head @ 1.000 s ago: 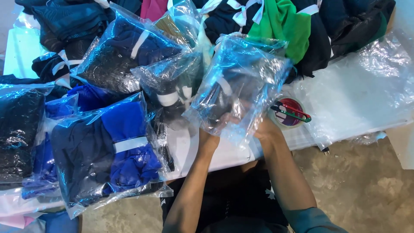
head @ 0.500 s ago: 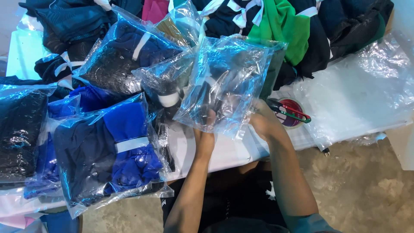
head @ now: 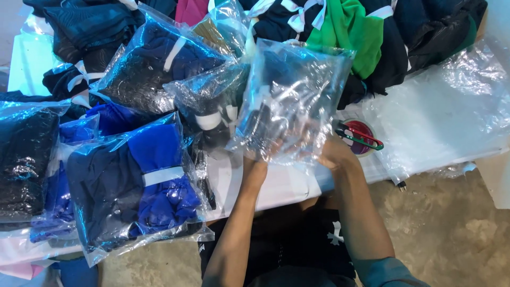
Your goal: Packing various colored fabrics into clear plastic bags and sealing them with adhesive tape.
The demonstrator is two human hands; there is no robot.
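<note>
Both hands grip one clear bag point(head: 292, 101) by its lower edge, holding it up above the table point(head: 276, 183) in front of the person. The left hand point(head: 258, 155) clutches the bag's lower left corner; the right hand point(head: 330, 154) grasps the lower right part, its fingers partly veiled by the plastic. Inside the bag sits what looks like a dark folded garment, though glare blurs it.

Just right of the right hand lies a red round thing point(head: 362, 137) with green-handled snips across it, and beyond that a crumpled plastic sheet point(head: 446, 106). Left of the left hand rest more bagged garments, the nearest a blue one point(head: 143, 186). Beyond the bag lie loose clothes, among them a green top point(head: 356, 32).
</note>
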